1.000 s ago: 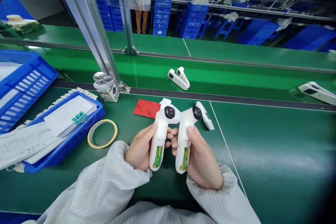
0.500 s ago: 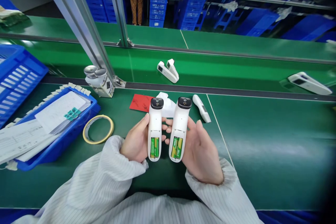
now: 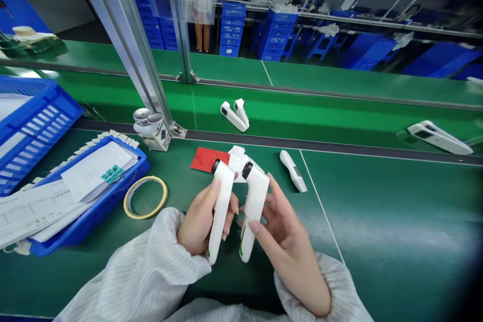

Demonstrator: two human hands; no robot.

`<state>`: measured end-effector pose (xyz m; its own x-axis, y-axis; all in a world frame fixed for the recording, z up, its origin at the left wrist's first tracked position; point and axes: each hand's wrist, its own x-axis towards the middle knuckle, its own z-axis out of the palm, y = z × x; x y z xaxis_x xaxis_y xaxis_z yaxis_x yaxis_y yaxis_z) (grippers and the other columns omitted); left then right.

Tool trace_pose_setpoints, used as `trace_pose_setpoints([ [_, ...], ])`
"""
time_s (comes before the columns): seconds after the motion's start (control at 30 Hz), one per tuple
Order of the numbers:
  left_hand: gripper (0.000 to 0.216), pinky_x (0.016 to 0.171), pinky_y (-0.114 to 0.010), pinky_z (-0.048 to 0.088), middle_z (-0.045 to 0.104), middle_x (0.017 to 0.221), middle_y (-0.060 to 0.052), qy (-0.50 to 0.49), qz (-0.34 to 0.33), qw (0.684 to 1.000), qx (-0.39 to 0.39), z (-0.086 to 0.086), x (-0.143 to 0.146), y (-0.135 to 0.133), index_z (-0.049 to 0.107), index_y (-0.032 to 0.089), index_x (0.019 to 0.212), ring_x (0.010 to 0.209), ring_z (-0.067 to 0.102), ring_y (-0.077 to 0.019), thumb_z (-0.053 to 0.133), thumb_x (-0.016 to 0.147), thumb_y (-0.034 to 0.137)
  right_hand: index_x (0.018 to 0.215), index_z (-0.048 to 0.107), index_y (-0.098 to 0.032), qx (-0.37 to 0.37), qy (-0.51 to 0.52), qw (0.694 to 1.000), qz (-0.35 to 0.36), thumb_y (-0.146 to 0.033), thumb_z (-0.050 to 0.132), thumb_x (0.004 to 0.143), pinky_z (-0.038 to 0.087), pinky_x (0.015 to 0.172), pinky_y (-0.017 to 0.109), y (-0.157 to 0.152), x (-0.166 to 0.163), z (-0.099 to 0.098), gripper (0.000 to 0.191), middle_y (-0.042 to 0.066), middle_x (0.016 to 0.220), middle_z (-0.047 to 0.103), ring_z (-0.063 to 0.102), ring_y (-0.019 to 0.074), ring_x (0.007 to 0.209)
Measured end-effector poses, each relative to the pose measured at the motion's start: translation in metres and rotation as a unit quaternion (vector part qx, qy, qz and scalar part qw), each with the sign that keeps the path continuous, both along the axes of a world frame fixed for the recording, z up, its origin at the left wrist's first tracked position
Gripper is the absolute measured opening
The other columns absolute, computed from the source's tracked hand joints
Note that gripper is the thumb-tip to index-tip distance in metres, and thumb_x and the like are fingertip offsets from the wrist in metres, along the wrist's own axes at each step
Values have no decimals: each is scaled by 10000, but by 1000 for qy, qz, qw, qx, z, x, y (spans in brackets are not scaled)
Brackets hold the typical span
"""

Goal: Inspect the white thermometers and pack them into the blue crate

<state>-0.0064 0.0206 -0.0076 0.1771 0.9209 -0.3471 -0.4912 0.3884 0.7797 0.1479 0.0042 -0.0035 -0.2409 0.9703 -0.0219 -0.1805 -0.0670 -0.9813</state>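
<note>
The left hand [image 3: 199, 221] is curling around a white handheld controller [image 3: 221, 211], while the right hand [image 3: 287, 256] is pinching a second white controller [image 3: 253, 206] between its thumb and spread fingers. Both are tilting toward each other at lower center, above a green workbench [image 3: 377, 201], near a red card [image 3: 209, 159]. A third controller [image 3: 293, 171] is lying just right of them, and a roll of tape [image 3: 145, 197] is lying to the left.

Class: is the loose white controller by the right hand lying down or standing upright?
Lying down: the controller rests lengthwise on the green mat.
</note>
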Motion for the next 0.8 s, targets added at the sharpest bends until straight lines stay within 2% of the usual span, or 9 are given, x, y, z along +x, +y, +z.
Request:
trace_pose_setpoints([
  [0.1, 545, 329, -181, 282, 468, 444, 29, -5, -20, 999, 26, 2, 0, -2, 626, 141, 822, 316, 337, -72, 360, 929, 603, 1465, 256, -426, -3, 5, 1000, 0, -203, 648, 868, 566, 840, 312, 0, 0, 1, 749, 34, 1309, 551, 585, 202, 1163],
  [0.23, 399, 439, -186, 402, 599, 678, 17, 7, 14, 999, 39, 4, -2, 0, 567, 185, 1182, 422, 453, -67, 503, 926, 484, 1421, 377, -369, -54, 32, 998, -32, -231, 718, 816, 519, 947, 354, 3, 3, 4, 707, 37, 1300, 582, 612, 191, 1114],
  [0.3, 343, 581, -189, 482, 625, 753, -5, 7, 68, 998, 5, 6, -5, 5, 579, 182, 1183, 583, 571, -87, 553, 921, 403, 1353, 484, -316, -107, 57, 991, -53, -267, 729, 810, 497, 980, 373, 6, 7, 7, 598, 52, 1278, 611, 609, 203, 1125],
  [0.37, 273, 749, -223, 521, 659, 883, -43, -36, 140, 988, -47, 8, -7, 12, 597, 199, 1160, 828, 650, -127, 543, 936, 345, 1278, 556, -273, -159, 98, 980, -71, -293, 722, 816, 518, 944, 375, 9, 11, 11, 492, 69, 1223, 649, 588, 227, 1167],
  [0.47, 266, 935, -361, 510, 655, 1130, -80, -124, 243, 958, -84, 14, -10, 22, 553, 273, 1222, 1093, 629, -193, 492, 964, 296, 1203, 604, -258, -206, 188, 956, -88, -267, 697, 833, 549, 900, 375, 14, 16, 15, 381, 64, 1161, 683, 528, 242, 1259],
  [0.53, 287, 990, -439, 488, 624, 1229, -95, -157, 293, 940, -77, 16, -9, 26, 528, 284, 1247, 1149, 609, -222, 497, 963, 268, 1139, 636, -248, -233, 247, 935, -99, -233, 680, 843, 535, 950, 400, 16, 16, 15, 299, 52, 1166, 688, 512, 236, 1286],
  [0.6, 278, 1009, -457, 483, 608, 1265, -104, -177, 326, 926, -70, 16, -6, 29, 535, 265, 1235, 1167, 602, -231, 505, 958, 258, 1064, 667, -231, -267, 284, 914, -115, -223, 670, 850, 508, 1006, 427, 17, 14, 12, 215, 46, 1174, 691, 530, 232, 1273],
  [0.7, 253, 979, -410, 515, 621, 1255, -103, -204, 357, 909, -75, 14, 4, 30, 551, 249, 1207, 1149, 616, -220, 503, 960, 275, 980, 696, -221, -305, 298, 895, -130, -245, 673, 849, 484, 1045, 436, 17, 6, 5, 135, 37, 1141, 709, 542, 226, 1266],
  [0.8, 266, 942, -365, 540, 632, 1244, -103, -232, 357, 902, -79, 14, 18, 30, 550, 250, 1217, 1124, 634, -213, 512, 956, 282, 945, 702, -235, -309, 295, 897, -113, -281, 691, 833, 465, 1063, 446, 13, -4, -2, 122, 24, 1131, 716, 523, 223, 1287],
])
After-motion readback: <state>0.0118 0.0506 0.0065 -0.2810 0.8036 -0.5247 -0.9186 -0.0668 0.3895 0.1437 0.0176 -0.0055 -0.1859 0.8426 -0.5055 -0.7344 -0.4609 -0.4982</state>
